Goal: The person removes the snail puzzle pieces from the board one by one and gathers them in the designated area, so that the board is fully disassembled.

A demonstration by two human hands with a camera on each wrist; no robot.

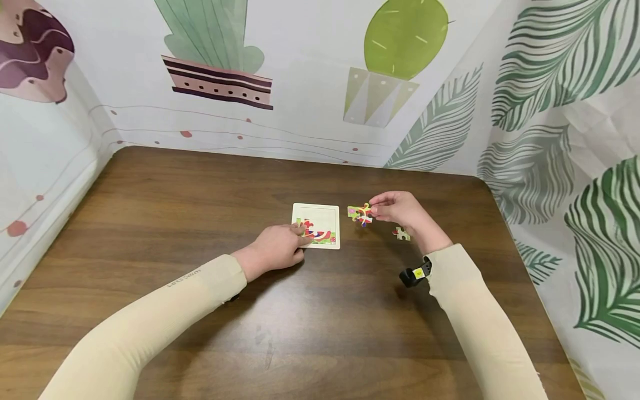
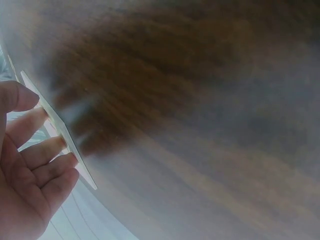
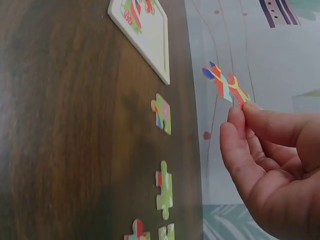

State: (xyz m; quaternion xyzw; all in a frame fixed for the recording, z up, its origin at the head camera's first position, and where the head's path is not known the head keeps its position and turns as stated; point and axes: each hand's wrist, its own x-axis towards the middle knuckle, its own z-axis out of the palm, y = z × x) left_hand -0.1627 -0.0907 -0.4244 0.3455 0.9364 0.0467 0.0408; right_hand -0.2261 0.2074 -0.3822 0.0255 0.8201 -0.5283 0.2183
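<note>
Pinched between thumb and fingertips of my right hand (image 1: 400,212) is a red, yellow and blue jigsaw piece (image 3: 225,84), raised above the table. Below it, a green piece with a pink spot (image 3: 163,114) lies on the wood. My left hand (image 1: 276,246) rests on the left and lower part of a square white puzzle tray (image 1: 337,222), its fingers touching the tray. Several red and green pieces (image 1: 325,235) sit along the lower part of the tray; the fingers cover some of them. The upper part of the tray shows its pale base.
More loose pieces lie on the brown table (image 1: 320,333) near my right wrist: a green one (image 3: 165,192), a red one (image 3: 137,231) and a cut-off one at the frame edge. Patterned fabric (image 1: 310,66) stands behind the table's far edge.
</note>
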